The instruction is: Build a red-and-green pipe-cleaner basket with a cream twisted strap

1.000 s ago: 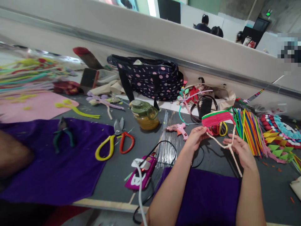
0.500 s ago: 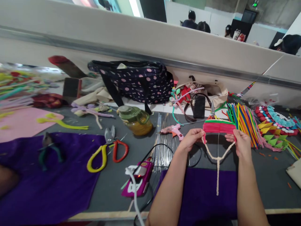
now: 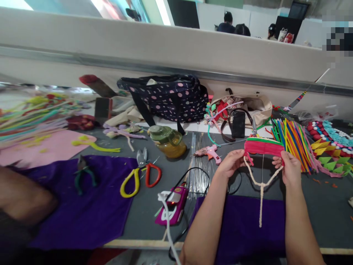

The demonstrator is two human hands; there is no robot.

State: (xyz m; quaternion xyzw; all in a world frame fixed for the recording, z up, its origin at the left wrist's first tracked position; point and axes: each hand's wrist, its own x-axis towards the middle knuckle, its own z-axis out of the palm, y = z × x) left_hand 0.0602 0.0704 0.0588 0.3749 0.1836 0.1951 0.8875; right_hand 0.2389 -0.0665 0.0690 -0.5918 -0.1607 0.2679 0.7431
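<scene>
Between my two hands is a pipe-cleaner craft piece (image 3: 263,148): a flat band of red rows, with green and cream rows along its far edge. My left hand (image 3: 231,162) pinches the band's left end, where a short red tail hangs down. At the right end, my right hand (image 3: 289,166) grips the band between thumb and fingers. A fuzzy cream stem (image 3: 260,206) forms a Y below the band, its two arms running up to the ends and its tail hanging over a purple cloth (image 3: 250,228). A thin straight line runs from the band down to the fork.
A pink glue gun (image 3: 211,152), a magenta power bank (image 3: 173,206) with cables, and a green-lidded jar (image 3: 168,141) lie left of my hands. Scissors (image 3: 142,176) and pliers (image 3: 84,175) are farther left, near a co-worker's arm (image 3: 24,195). Bundled pipe cleaners (image 3: 292,143) lie right.
My view has turned slightly left, so the table things sit farther right. More of the co-worker's arm shows at the left. Both hands keep hold of the craft piece.
</scene>
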